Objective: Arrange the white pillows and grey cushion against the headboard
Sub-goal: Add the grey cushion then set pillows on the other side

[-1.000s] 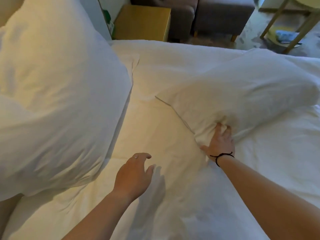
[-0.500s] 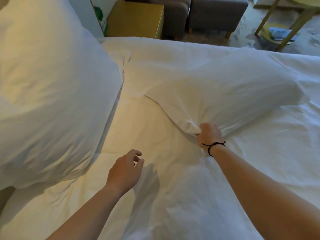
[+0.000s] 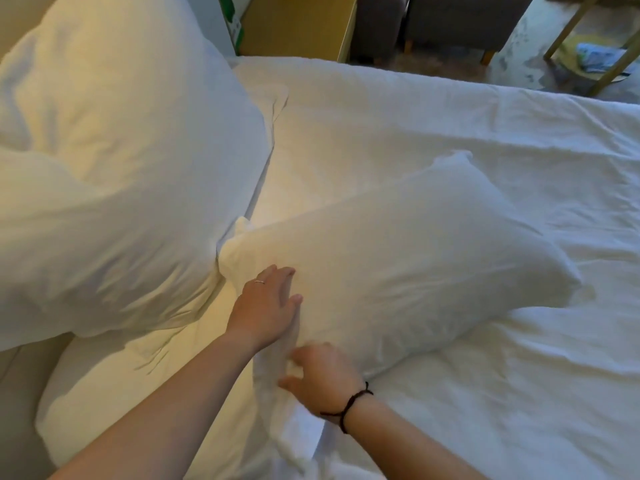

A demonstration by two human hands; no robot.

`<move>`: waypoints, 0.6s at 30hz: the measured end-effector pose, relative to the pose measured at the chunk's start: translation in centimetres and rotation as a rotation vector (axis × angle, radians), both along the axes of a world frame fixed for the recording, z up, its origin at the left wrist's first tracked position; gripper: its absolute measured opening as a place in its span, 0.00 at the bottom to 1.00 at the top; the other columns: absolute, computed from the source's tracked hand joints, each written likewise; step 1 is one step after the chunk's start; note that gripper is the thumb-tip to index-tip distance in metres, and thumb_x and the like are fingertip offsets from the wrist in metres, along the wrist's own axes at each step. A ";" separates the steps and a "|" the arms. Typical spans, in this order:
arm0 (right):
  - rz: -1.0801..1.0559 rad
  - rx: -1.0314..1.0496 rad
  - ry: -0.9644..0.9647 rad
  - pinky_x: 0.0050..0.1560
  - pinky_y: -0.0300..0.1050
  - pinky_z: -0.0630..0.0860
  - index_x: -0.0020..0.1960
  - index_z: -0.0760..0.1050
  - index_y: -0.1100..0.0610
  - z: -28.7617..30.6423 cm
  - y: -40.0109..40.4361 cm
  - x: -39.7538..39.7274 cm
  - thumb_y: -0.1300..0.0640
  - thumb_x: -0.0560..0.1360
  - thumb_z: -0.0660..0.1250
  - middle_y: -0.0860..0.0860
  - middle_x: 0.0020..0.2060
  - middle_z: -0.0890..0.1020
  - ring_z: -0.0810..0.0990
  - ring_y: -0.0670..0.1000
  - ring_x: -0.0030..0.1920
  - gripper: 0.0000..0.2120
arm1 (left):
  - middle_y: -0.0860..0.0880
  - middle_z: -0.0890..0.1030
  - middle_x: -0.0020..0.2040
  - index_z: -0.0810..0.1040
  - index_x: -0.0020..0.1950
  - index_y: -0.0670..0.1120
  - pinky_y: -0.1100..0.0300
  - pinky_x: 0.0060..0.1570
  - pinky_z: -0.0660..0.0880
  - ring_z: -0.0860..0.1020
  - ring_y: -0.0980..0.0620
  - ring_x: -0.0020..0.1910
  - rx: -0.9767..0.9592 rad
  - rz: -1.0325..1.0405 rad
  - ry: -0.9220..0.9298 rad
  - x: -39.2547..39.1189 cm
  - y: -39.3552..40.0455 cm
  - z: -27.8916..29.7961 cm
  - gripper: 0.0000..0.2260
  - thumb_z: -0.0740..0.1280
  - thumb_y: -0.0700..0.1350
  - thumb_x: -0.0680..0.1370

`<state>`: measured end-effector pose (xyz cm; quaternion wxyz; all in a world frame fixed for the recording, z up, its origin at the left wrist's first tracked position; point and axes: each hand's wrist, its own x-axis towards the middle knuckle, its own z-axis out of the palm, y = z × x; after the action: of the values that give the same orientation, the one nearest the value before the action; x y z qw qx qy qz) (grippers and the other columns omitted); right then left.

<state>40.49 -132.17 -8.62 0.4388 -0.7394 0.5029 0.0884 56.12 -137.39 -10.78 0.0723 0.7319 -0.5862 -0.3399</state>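
Observation:
A large white pillow (image 3: 114,174) leans at the left against the beige headboard (image 3: 14,29). A second white pillow (image 3: 415,258) lies across the middle of the bed, its near-left corner touching the first. My right hand (image 3: 322,374), with a black wrist cord, grips this pillow's near edge. Laid flat on its left end is my left hand (image 3: 268,306), fingers together, wearing a ring. No grey cushion is in view.
White sheets cover the bed (image 3: 519,393). Beyond its far edge stand a yellow wooden bedside cabinet (image 3: 298,26), a grey upholstered seat (image 3: 460,19) and wooden table legs (image 3: 588,39) over a yellow mat on the floor.
My right hand has dragged the second pillow towards me and leftward until it touches the first. My left hand moved from hovering above the sheet onto that pillow's left end.

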 end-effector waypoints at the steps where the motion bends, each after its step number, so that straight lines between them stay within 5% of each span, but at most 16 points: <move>1: -0.085 -0.060 -0.030 0.48 0.49 0.77 0.50 0.79 0.51 0.1 -2.2 -0.7 0.39 0.74 0.63 0.51 0.47 0.83 0.80 0.54 0.50 0.17 | 0.50 0.61 0.78 0.65 0.74 0.59 0.47 0.72 0.63 0.60 0.47 0.76 0.014 -0.005 0.013 0.3 0.1 -0.5 0.23 0.62 0.59 0.79; 5: -0.292 -0.466 -0.028 0.57 0.49 0.74 0.61 0.78 0.52 -0.5 -14.1 -3.2 0.44 0.78 0.61 0.52 0.57 0.81 0.78 0.54 0.57 0.18 | 0.49 0.66 0.75 0.65 0.74 0.56 0.45 0.70 0.65 0.65 0.43 0.73 -0.058 -0.014 -0.015 0.6 -0.9 -1.8 0.24 0.62 0.59 0.79; 9: 0.009 -0.430 0.302 0.73 0.56 0.59 0.73 0.66 0.49 -3.8 -23.2 -4.4 0.38 0.80 0.51 0.49 0.71 0.70 0.65 0.53 0.72 0.26 | 0.47 0.66 0.75 0.66 0.73 0.57 0.44 0.71 0.63 0.63 0.43 0.73 -0.094 0.026 -0.009 1.6 -3.4 -3.5 0.25 0.61 0.63 0.77; 12: 0.058 -0.410 0.373 0.76 0.60 0.46 0.76 0.58 0.44 -6.6 -24.8 -4.5 0.32 0.77 0.40 0.45 0.76 0.61 0.55 0.51 0.77 0.32 | 0.49 0.67 0.75 0.66 0.74 0.56 0.45 0.74 0.60 0.63 0.46 0.75 -0.097 -0.001 -0.026 3.1 -6.3 -5.2 0.28 0.57 0.66 0.77; 18: -0.017 -0.518 0.336 0.76 0.56 0.38 0.77 0.50 0.41 -9.6 -20.7 -6.1 0.33 0.77 0.33 0.43 0.77 0.58 0.50 0.48 0.78 0.32 | 0.50 0.72 0.73 0.68 0.73 0.53 0.42 0.72 0.61 0.68 0.46 0.72 0.020 0.016 -0.097 3.7 -12.1 -7.7 0.31 0.48 0.68 0.78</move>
<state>34.36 -152.85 -18.21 0.1473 -0.7973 0.5806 0.0747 59.85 -149.53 -18.49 0.0394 0.7527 -0.5799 -0.3092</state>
